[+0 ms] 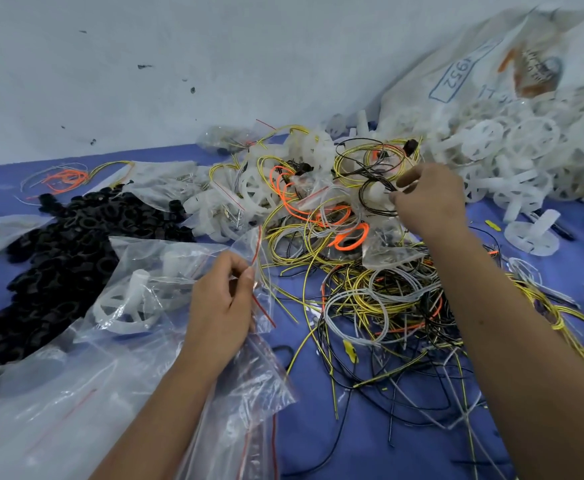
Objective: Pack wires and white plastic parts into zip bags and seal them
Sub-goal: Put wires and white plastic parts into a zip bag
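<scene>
My left hand [223, 303] pinches the red-striped mouth of a clear zip bag [165, 271] that holds a white wheel-shaped plastic part [127, 306]. Farther back, my right hand [429, 199] pinches a coil of black wire [375, 195] lifted from the tangle. A heap of yellow, grey, orange and black wires [370, 299] covers the middle of the blue table [318, 427]. Many more white plastic parts [512, 150] are piled at the back right.
A mound of black rings [65, 258] lies at the left. Several empty zip bags [58, 410] are stacked at the near left under my left forearm. A large white sack [491, 71] leans on the wall at the back right. Filled small bags [224, 136] lie near the wall.
</scene>
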A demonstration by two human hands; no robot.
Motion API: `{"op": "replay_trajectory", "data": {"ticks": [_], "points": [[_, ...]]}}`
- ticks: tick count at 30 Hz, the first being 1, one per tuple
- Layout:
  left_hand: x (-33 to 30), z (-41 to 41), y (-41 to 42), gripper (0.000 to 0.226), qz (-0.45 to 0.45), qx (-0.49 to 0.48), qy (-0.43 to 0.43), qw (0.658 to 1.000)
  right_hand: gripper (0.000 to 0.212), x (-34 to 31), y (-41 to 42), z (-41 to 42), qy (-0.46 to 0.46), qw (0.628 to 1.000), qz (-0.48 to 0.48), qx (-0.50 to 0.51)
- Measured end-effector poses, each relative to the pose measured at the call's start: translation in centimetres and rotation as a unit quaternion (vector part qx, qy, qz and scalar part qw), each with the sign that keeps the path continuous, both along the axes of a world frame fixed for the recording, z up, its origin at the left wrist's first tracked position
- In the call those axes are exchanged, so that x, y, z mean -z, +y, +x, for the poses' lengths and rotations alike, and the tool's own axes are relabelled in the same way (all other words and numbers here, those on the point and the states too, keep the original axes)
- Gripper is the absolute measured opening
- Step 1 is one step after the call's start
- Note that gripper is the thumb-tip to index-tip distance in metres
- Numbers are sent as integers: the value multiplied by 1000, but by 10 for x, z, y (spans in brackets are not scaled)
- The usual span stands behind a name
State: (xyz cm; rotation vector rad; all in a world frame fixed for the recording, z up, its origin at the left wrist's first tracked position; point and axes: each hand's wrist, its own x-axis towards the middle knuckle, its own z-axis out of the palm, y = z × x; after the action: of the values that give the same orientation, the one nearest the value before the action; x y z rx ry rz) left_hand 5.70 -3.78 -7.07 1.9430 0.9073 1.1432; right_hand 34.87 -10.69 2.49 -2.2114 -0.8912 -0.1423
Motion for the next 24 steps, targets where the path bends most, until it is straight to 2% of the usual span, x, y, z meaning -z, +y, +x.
{"op": "replay_trajectory", "data": {"ticks": [4,10,15,17,20,24], "points": [[-1,0,0,25,0,-7,3,1000,11,-9,-11,-1,-38,999,31,5],[0,0,0,24,-11,-13,-2,1000,16,-37,-22,-16,-46,989,143,-4],[-1,1,1,24,-20,-46,-18,999,12,-45,-16,-63,-9,969,230,-86],[-1,0,1,20,-26,-69,-22,997,12,-37,-10,-89,0,966,205,-158],[-5,-1,-2,15,-8,-108,-36,993,11,-16,1,-122,-3,966,115,-232],[-13,-3,-7,14,93,-147,-33,984,13,9,13,-144,-33,964,-6,-264]]}}
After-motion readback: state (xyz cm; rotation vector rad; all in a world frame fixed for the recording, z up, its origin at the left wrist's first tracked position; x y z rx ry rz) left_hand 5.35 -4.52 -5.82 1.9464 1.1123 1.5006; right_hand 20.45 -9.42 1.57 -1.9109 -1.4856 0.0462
